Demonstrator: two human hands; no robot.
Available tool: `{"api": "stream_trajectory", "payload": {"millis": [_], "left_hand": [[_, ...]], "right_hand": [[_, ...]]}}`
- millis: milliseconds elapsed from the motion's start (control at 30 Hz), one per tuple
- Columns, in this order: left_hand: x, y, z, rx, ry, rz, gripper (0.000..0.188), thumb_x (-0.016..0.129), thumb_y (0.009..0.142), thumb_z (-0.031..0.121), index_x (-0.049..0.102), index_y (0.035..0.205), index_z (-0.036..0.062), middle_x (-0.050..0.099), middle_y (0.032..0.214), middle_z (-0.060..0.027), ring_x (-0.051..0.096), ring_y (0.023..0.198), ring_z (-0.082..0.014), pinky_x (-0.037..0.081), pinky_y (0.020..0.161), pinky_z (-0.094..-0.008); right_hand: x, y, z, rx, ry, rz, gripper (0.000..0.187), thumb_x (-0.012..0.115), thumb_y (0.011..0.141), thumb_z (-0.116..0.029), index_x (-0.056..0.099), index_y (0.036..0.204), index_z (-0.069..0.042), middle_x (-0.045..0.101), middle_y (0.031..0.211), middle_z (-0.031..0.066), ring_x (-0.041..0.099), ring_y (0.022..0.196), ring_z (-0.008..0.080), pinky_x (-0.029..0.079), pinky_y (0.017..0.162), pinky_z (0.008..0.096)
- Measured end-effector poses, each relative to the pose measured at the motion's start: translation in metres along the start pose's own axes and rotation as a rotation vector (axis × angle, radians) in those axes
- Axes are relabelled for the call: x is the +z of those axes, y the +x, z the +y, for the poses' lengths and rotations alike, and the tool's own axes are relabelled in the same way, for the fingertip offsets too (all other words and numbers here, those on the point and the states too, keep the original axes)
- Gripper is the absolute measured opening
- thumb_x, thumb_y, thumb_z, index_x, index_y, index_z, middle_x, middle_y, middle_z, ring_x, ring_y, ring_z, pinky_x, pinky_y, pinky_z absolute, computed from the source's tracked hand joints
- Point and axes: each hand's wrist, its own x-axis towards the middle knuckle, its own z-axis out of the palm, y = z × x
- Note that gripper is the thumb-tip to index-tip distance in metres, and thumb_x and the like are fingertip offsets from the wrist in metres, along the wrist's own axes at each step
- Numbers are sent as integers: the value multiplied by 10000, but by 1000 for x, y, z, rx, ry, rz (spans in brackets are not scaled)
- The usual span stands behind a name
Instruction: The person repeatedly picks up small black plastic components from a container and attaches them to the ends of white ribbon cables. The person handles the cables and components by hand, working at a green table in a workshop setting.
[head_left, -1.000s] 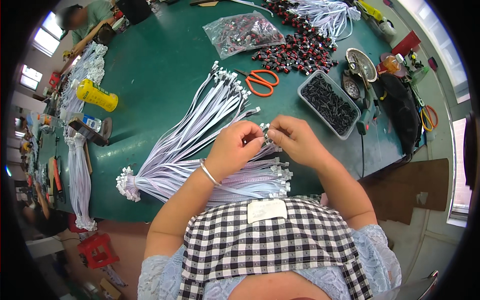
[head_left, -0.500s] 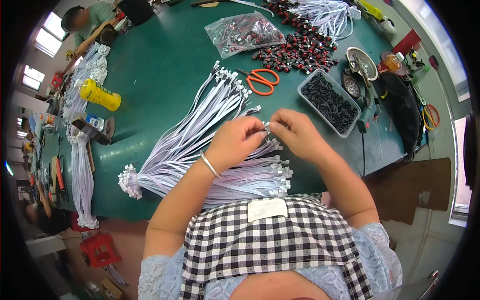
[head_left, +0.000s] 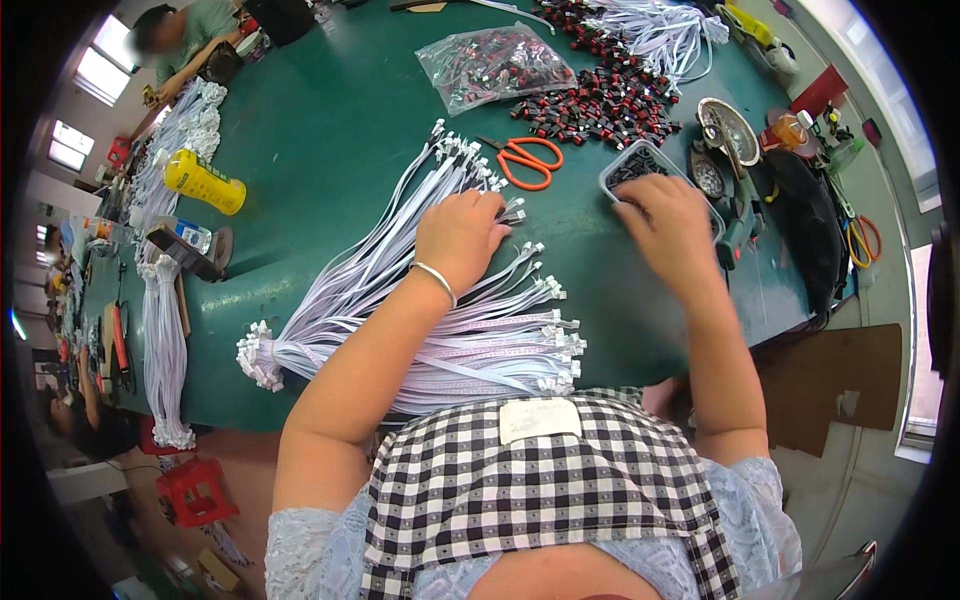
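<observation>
My left hand (head_left: 462,236) lies knuckles up on the fan of white ribbon cables (head_left: 420,300) at the middle of the frame, fingers curled down onto the plug ends near the top of the pile; whether I have one cable pinched or only press on them I cannot tell, since the fingertips are hidden under the hand. My right hand (head_left: 672,222) is to the right of it, reaching into the clear plastic tray (head_left: 618,172) of small black parts, fingers bent down into it and loosely closed; what they have picked, if anything, is out of sight.

The cables look light and limp, flat strips that slide over one another, so I judge it best to take one just behind its white plug, where it is stiffest, not by the thin wires. The little black parts seem hard and easy to drop, a fingertip pinch each.

Just above my left hand lie orange-handled scissors (head_left: 528,160). Above these, a heap of red and black connectors (head_left: 605,105) and a clear bag (head_left: 500,65) of more of them, with another bunch of white cables (head_left: 665,30) at the top edge. All rests on the green table (head_left: 330,140). At the left are a yellow bottle (head_left: 203,182) and more cable bundles (head_left: 165,350); a second person (head_left: 185,35) works in the upper left corner.
</observation>
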Motion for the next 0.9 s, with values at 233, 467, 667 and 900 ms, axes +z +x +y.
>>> {"api": "stream_trajectory", "payload": {"millis": [233, 467, 667, 900], "left_hand": [[-23, -21, 18, 68, -77, -184, 168, 657, 801, 207, 599, 893, 80, 598, 828, -79, 588, 788, -281, 468, 662, -393], [-4, -25, 22, 36, -68, -197, 172, 667, 789, 184, 602, 905, 74, 605, 849, -89, 599, 798, -270, 485, 685, -357], [-12, -18, 21, -263, -688, -262, 109, 626, 814, 68, 581, 909, 42, 585, 800, -21, 556, 693, -121, 469, 662, -272], [-16, -27, 23, -637, -1390, -389, 110, 612, 845, 94, 582, 928, 28, 581, 807, -8, 533, 707, -82, 451, 646, -226]], "right_hand": [[-17, -25, 41, 40, -353, -270, 139, 690, 737, -146, 662, 871, -122, 605, 862, 11, 555, 918, 205, 387, 812, 353], [0, -20, 56, 42, -283, -331, 88, 668, 765, -171, 644, 818, -106, 605, 846, 41, 568, 898, 222, 427, 781, 370], [-2, -18, 58, -19, -150, -249, 129, 653, 784, -205, 627, 804, -81, 597, 828, 52, 576, 862, 265, 467, 752, 372], [-4, -12, 57, 110, -67, -264, 125, 655, 775, -191, 617, 804, -76, 582, 865, 81, 566, 878, 294, 462, 754, 387]]}}
